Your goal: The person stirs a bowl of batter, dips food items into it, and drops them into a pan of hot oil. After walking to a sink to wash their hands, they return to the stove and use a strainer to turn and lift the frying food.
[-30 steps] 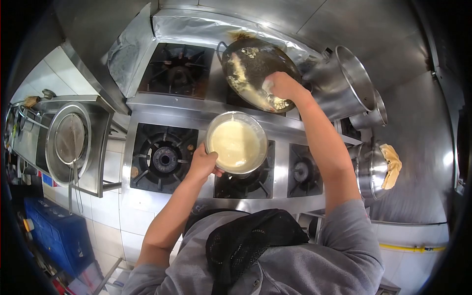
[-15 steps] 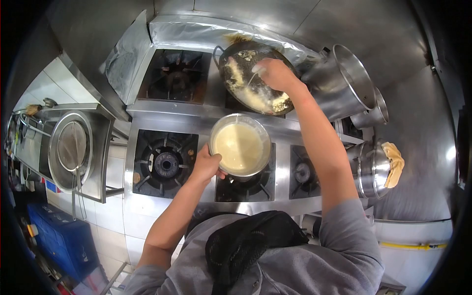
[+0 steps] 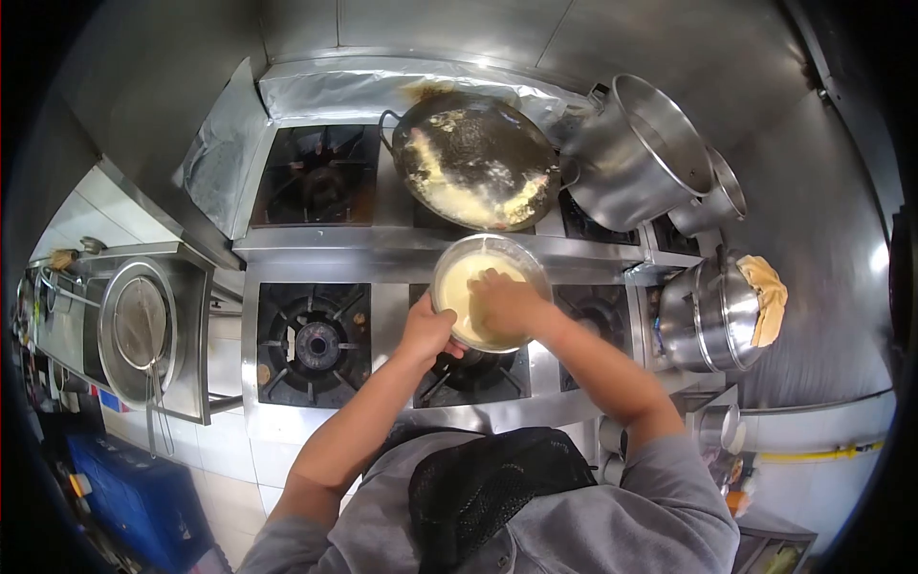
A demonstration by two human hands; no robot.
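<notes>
Stainless steel panels walled a gas stove (image 3: 390, 311) with black burner grates. On its middle front burner sat a round, shiny metal bowl (image 3: 485, 239) of pale yellow batter (image 3: 461, 287). The left hand (image 3: 427, 330) clamped the bowl's near-left rim, its forearm rising from the lower left. The right hand (image 3: 505, 301) was the nearer to the batter, directly over it, palm down with fingers (image 3: 483, 282) curled into the bowl; whether they held anything could not be told. Its forearm slanted in from the lower right. Just beyond the bowl lay a dark round wok (image 3: 475, 158) streaked with yellow residue, beside a tall steel stockpot (image 3: 636, 153).
</notes>
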